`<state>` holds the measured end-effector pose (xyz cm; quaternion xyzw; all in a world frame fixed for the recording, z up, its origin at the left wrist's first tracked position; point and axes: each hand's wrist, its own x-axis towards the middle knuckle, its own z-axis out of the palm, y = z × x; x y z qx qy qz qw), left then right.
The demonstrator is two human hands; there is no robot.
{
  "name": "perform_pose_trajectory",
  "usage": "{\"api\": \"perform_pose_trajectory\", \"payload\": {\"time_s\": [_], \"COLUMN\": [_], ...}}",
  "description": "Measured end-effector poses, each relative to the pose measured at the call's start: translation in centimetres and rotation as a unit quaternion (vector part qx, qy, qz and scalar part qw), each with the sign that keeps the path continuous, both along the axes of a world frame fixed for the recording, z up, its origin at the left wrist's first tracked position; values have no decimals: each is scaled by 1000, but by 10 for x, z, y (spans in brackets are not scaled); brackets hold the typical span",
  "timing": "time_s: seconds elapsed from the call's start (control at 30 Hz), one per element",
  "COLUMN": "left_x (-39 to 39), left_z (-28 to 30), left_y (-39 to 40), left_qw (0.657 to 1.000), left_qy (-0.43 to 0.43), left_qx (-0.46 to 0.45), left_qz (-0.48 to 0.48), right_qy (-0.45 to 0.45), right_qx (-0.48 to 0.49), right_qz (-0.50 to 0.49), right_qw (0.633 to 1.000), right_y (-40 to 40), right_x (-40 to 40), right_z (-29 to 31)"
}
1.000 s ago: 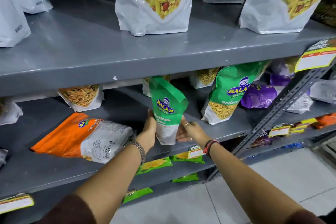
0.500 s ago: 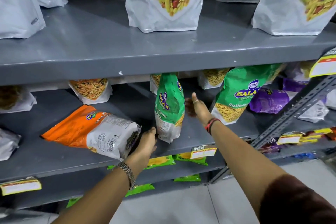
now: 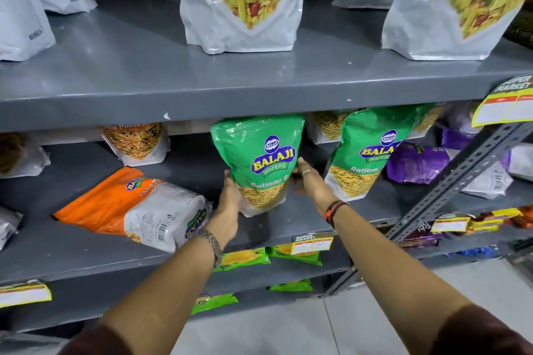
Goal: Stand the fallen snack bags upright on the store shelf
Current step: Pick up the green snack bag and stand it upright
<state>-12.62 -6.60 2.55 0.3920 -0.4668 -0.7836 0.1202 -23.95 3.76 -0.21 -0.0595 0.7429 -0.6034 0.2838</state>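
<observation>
Both arms reach into the middle shelf (image 3: 302, 225) of a grey metal rack. Between the hands stands a green Balaji bag (image 3: 258, 158), upright, front facing out, its base resting on the shelf near the front edge and its top just under the shelf above. The left hand (image 3: 229, 204) presses flat against the bag's lower left side, fingers (image 3: 227, 179) laid along it; the right hand (image 3: 307, 179) cups the right side, a ring on one finger. So the bag is grasped from both sides, though how far the right fingers wrap behind it I cannot tell.

Just to the right, a second green bag (image 3: 366, 153) stands leaning a little, apart from the held one. To the left, an orange bag (image 3: 135, 207) lies flat on its back on the same shelf, barcode up, its near end close to the left wrist and its metal watch (image 3: 212, 241). Purple bags (image 3: 418, 163) lie tumbled at the far right. On the top shelf (image 3: 144, 75), large white pouches (image 3: 242, 0) of yellow mix stand upright. Yellow price tags (image 3: 313, 243) hang on the shelf edges.
</observation>
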Motion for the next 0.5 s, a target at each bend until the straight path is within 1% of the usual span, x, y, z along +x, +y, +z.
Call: {"api": "perform_pose_trajectory", "payload": {"time_s": [0.13,0.2,0.27,0.3,0.33,0.4,0.43,0.5], "left_x": [-10,-5,4,11,20,39,51,76], "left_z": [-21,-23,-23,-22,-20,-17,-15,-17], "left_y": [-27,-37,-45,-50,-54,-63,-68,-82], "left_qw": [998,996,996,996,996,995,992,980], "left_qy": [-52,-61,-61,-53,-43,-18,-8,-1], "left_qx": [-25,-24,-18,-26,-41,-91,-122,-175], "left_qz": [-35,-54,-63,-62,-59,-25,10,93], "right_qy": [-18,-25,-33,-48,-64,-69,-66,-55], "right_qx": [-22,12,71,105,137,171,163,121], "right_qz": [9,2,28,73,141,275,313,345], "right_qw": [1000,1000,997,991,978,944,933,929], "right_y": [23,27,33,35,36,31,25,2], "right_x": [7,5,5,8,14,30,39,57], "right_z": [-7,-13,-19,-20,-20,-20,-19,-18]}}
